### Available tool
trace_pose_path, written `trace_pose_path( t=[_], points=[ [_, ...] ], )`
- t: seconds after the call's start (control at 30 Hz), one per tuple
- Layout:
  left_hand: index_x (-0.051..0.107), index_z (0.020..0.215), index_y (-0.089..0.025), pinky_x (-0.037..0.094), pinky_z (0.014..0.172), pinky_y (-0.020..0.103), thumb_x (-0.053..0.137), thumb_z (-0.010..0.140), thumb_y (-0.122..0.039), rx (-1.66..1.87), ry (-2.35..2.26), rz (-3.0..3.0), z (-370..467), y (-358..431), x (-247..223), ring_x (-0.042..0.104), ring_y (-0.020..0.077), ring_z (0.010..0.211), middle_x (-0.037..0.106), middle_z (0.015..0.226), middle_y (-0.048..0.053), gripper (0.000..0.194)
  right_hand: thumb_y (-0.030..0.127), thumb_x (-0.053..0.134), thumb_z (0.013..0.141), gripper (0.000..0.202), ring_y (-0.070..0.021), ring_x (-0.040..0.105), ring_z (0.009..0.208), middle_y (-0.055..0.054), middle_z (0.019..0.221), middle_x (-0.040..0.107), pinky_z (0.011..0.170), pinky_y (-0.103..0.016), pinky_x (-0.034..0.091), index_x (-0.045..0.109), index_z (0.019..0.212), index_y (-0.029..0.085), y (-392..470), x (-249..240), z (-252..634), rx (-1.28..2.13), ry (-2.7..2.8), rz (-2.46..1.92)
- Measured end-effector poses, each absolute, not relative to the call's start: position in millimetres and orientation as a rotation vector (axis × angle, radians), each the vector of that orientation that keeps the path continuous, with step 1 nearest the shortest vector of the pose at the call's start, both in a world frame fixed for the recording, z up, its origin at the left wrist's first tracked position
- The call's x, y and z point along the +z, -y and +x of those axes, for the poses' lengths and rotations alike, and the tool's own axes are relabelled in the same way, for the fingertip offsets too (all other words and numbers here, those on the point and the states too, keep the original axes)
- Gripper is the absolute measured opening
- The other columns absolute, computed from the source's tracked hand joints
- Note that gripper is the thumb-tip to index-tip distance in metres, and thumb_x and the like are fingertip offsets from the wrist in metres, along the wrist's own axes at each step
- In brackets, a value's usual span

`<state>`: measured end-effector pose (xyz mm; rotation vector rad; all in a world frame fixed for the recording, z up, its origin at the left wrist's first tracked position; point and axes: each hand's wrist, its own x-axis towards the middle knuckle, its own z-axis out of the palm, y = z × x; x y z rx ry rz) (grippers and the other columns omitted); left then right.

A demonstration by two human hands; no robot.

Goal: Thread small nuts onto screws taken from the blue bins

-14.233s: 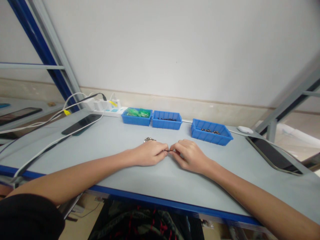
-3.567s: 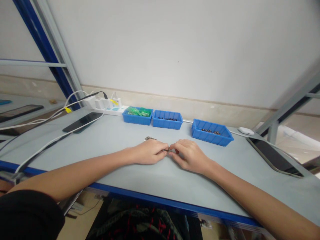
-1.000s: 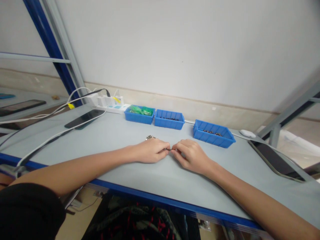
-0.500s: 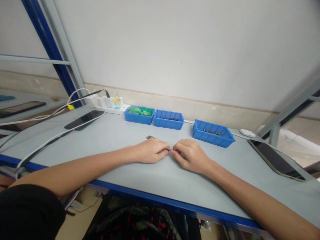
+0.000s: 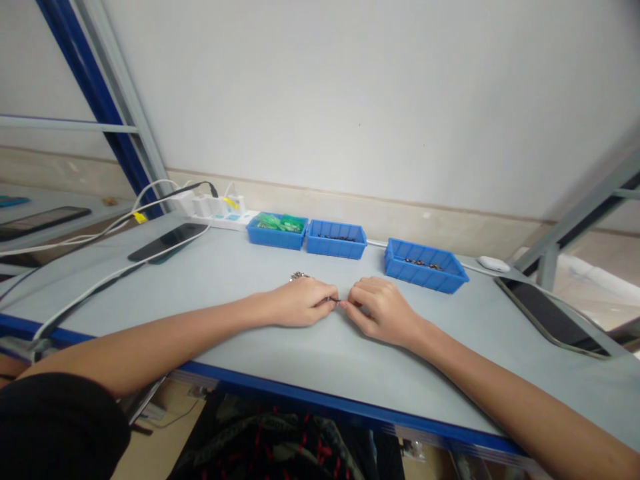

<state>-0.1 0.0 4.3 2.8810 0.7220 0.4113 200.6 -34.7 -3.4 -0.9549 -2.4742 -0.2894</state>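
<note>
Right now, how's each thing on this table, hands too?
Left hand: pinching a thin dark piece
Right hand: at that piece's end, grip unclear
Shiny bits: heaped, partly hidden
Left box: holding green plastic
Middle box: holding dark bits
Right box: holding brownish bits
Left phone: flat, screen dark
Right phone: flat, screen dark
Power strip: holding plugs
White thing: lying flat

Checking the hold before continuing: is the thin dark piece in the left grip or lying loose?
In the left grip: the thin dark piece pokes out from between its fingertips.
</note>
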Motion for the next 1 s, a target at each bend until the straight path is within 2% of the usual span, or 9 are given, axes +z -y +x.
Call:
trace_pose_path(
  t=[0.13, 0.23, 0.57, 1.0],
  points=[
    [0.058, 0.084, -0.019, 0.038, 0.062, 0.025, 0.043, 0.087, -0.019, 0.410, -0.708, 2.875, 0.1, 0.1, 4.6, 0.060, 0.0158, 0.069, 0.064, 0.073, 0.000, 0.015, 0.029, 0.048, 0.087, 0.015, -0.0142, 0.050, 0.062, -0.003, 0.067, 0.057, 0.061, -0.026, 0.033, 0.054, 0.082, 0.017, 35.2, -4.2, 201.4, -0.240, 2.423, -0.975],
    [0.058, 0.084, -0.018, 0.038, 0.064, 0.025, 0.043, 0.088, -0.020, 0.417, -0.695, 2.865, 0.2, -0.3, 4.4, 0.060, 0.0161, 0.070, 0.064, 0.075, 0.001, 0.016, 0.030, 0.049, 0.086, 0.016, -0.0147, 0.052, 0.065, -0.002, 0.071, 0.059, 0.062, -0.026, 0.034, 0.054, 0.094, 0.017, 35.9, -3.9, 201.1, -0.210, 2.434, -0.958],
    [0.056, 0.083, -0.019, 0.037, 0.063, 0.025, 0.041, 0.089, -0.022, 0.420, -0.695, 2.890, -0.8, -2.1, 0.8, 0.059, 0.0154, 0.070, 0.064, 0.075, 0.000, 0.016, 0.023, 0.047, 0.087, 0.012, -0.0145, 0.051, 0.064, -0.003, 0.070, 0.058, 0.061, -0.026, 0.034, 0.056, 0.084, 0.016, 33.7, -5.1, 201.9, -0.239, 2.473, -0.912],
    [0.054, 0.081, -0.019, 0.036, 0.061, 0.025, 0.042, 0.089, -0.023, 0.417, -0.702, 2.911, -1.1, -1.5, 1.0, 0.059, 0.0152, 0.069, 0.063, 0.074, -0.001, 0.015, 0.026, 0.044, 0.090, 0.019, -0.0142, 0.050, 0.064, -0.004, 0.069, 0.057, 0.061, -0.027, 0.033, 0.057, 0.080, 0.015, 33.9, -3.4, 200.2, -0.268, 2.467, -0.905]
  ],
)
